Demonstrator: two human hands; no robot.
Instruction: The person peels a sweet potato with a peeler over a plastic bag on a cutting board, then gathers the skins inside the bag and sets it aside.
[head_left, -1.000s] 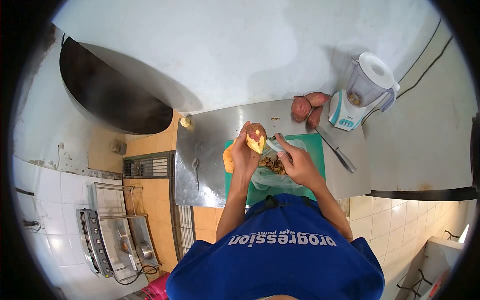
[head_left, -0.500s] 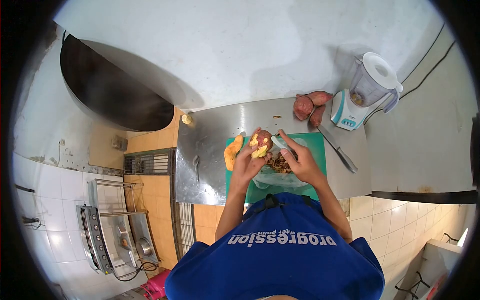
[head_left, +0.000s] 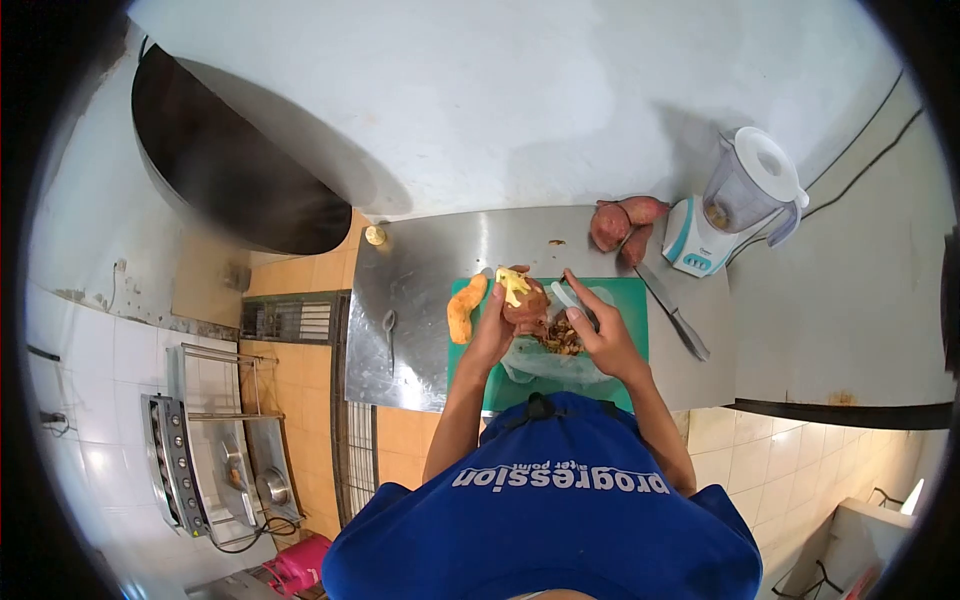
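My left hand (head_left: 488, 335) grips a partly peeled sweet potato (head_left: 527, 312), with reddish-brown skin and bare yellow flesh on its upper side. In my right hand (head_left: 610, 340) is a pale-handled peeler (head_left: 564, 294), close to the sweet potato's right side; whether its blade touches cannot be made out. Below both hands, brown peelings (head_left: 563, 337) lie on a clear plastic bag (head_left: 560, 367) over the green cutting board (head_left: 632, 300). A peeled orange sweet potato (head_left: 463, 312) rests at the board's left edge, beside my left hand.
Several unpeeled sweet potatoes (head_left: 611, 228) sit at the back of the steel table (head_left: 430, 260). A knife (head_left: 680, 322) lies right of the board, a blender (head_left: 745, 200) behind it. At left are a spoon (head_left: 390, 335) and a large dark wok (head_left: 225, 160).
The sweet potato has turned in my left hand, so more brown skin faces up and the yellow patch sits farther back. My right hand and the peeler have shifted slightly. The camera view has tilted a little.
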